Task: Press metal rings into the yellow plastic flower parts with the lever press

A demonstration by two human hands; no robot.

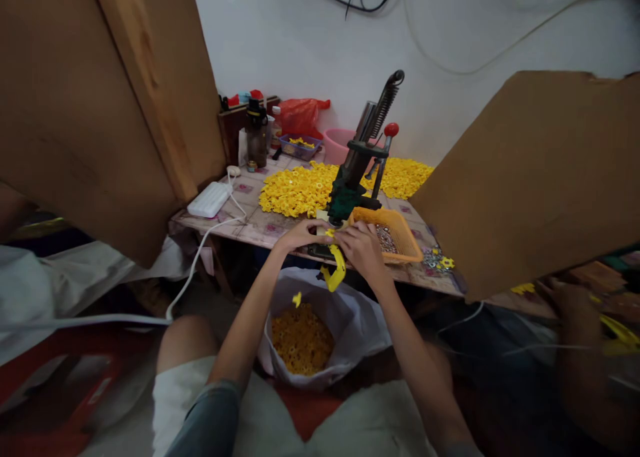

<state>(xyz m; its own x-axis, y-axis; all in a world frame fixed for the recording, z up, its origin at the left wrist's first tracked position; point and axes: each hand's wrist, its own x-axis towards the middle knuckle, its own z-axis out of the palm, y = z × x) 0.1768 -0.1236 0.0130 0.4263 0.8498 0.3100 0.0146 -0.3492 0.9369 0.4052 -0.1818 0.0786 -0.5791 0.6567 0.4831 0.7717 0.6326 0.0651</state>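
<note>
My left hand (304, 234) reaches to the foot of a dark green hand press (345, 194). Its thumb and fingers close on a small yellow plastic piece (330, 232) beneath the press head. Beside it, my right hand (362, 245) has its fingers curled at the same spot; what they hold is hidden. A bright yellow curved strip (337, 270) hangs from the front of the press, between both hands. Below, one small yellow piece (297, 300) is in mid-air over a white sack (350, 330) with many similar pieces inside.
Heaps of yellow pieces (297, 189) lie behind the press. An orange basket (410, 240) of small metal parts stands at its right. A white power strip (209, 199) sits on the left. Cardboard panels (540, 177) flank the table. Another person's hand (567, 297) is at far right.
</note>
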